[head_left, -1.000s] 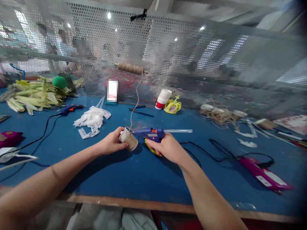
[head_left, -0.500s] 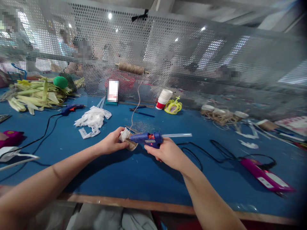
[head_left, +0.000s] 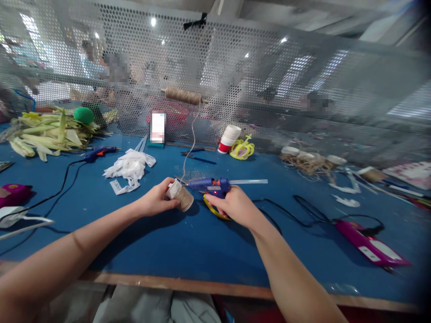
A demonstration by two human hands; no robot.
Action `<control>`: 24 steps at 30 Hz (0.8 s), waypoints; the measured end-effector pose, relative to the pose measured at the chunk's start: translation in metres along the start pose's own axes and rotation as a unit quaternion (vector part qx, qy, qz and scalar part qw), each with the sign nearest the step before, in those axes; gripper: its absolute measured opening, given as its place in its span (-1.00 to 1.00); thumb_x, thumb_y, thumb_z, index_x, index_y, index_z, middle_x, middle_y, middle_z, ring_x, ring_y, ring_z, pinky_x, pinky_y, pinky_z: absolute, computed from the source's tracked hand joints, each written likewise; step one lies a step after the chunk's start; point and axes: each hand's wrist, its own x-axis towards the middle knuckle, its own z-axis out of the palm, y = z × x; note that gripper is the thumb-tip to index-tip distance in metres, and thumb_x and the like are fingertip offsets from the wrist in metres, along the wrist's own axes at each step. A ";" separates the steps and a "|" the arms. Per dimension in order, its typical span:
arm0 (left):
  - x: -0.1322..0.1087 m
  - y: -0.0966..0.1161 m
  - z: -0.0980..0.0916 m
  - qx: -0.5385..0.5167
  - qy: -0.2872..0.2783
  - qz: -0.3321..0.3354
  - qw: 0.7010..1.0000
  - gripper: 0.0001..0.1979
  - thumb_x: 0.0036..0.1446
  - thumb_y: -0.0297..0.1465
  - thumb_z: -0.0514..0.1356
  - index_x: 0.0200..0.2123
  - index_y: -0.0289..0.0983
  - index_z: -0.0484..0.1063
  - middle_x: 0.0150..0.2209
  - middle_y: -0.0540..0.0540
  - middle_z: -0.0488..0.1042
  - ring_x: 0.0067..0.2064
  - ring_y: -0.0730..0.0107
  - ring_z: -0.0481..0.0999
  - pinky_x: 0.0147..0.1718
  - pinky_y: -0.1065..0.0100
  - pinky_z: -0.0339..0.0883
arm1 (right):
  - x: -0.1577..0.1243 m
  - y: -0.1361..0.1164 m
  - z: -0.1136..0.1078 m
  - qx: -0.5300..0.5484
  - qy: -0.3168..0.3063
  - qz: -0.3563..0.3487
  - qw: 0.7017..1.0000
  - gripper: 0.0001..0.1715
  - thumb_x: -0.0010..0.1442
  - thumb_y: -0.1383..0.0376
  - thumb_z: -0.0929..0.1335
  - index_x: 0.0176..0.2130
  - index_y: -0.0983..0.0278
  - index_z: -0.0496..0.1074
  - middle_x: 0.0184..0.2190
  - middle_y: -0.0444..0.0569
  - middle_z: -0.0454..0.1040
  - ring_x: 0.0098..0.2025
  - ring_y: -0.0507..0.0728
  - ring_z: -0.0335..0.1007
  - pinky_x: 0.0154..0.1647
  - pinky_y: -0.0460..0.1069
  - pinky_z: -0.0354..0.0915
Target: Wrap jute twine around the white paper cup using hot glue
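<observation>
My left hand (head_left: 160,198) is closed round a small paper cup (head_left: 183,197), tilted on its side and partly wrapped in brown twine. From the cup a strand of twine (head_left: 193,139) runs up to a spool (head_left: 182,95) on the mesh panel. In my right hand (head_left: 234,204) is a blue glue gun (head_left: 208,184) with a clear glue stick (head_left: 251,181) out of its back and a small red light. Its nozzle points left, close to the cup's rim; whether it touches I cannot tell. A yellow curved piece (head_left: 215,211) shows below my right hand, partly hidden by it.
Crumpled white lace (head_left: 129,167) and a second glue gun (head_left: 99,153) lie to the left, near corn husks (head_left: 50,134). Stacked cups (head_left: 229,138) and a yellow crown (head_left: 242,149) stand at the back. A purple power strip (head_left: 370,244) and black cord are on the right.
The glue gun has moved slightly up and right off the front of the cup, so more of the wrapped twine shows. The yellow piece has come into view below my right hand.
</observation>
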 end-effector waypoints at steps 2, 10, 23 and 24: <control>0.000 -0.001 0.000 -0.003 -0.002 0.000 1.000 -0.62 -0.06 -0.36 0.15 -0.13 -0.31 0.16 -0.32 -0.05 0.37 -0.33 0.40 0.37 -0.36 0.40 0.25 | 0.002 0.001 0.002 0.006 0.005 0.008 1.000 -0.72 0.00 0.22 0.30 -0.65 0.30 0.27 -0.84 -0.22 0.21 -0.77 -0.06 0.10 -0.70 -0.15 0.10; 0.001 0.000 0.001 0.001 0.002 -0.020 1.000 -0.56 -0.09 -0.35 0.17 -0.11 -0.31 0.16 -0.30 -0.08 0.41 -0.30 0.36 0.40 -0.36 0.39 0.27 | 0.014 0.012 -0.002 0.092 0.012 0.025 0.995 -0.72 -0.03 0.21 0.32 -0.63 0.33 0.30 -0.82 -0.22 0.19 -0.76 -0.08 0.08 -0.70 -0.15 0.06; 0.001 0.005 0.002 0.015 0.015 -0.015 1.000 -0.63 -0.10 -0.37 0.16 -0.17 -0.33 0.23 -0.31 -0.08 0.40 -0.32 0.36 0.38 -0.35 0.38 0.25 | 0.095 0.068 -0.023 -0.093 0.166 0.154 0.970 -0.60 0.12 0.21 0.22 -0.64 0.35 0.34 -0.61 0.12 0.44 -0.52 0.13 0.39 -0.49 -0.04 0.21; 0.001 0.006 0.002 0.015 0.016 -0.013 1.000 -0.64 -0.10 -0.38 0.16 -0.18 -0.33 0.23 -0.31 -0.08 0.40 -0.31 0.36 0.38 -0.35 0.39 0.25 | 0.097 0.070 -0.023 -0.116 0.166 0.159 0.966 -0.59 0.11 0.19 0.24 -0.64 0.35 0.36 -0.60 0.16 0.45 -0.47 0.18 0.42 -0.46 -0.03 0.22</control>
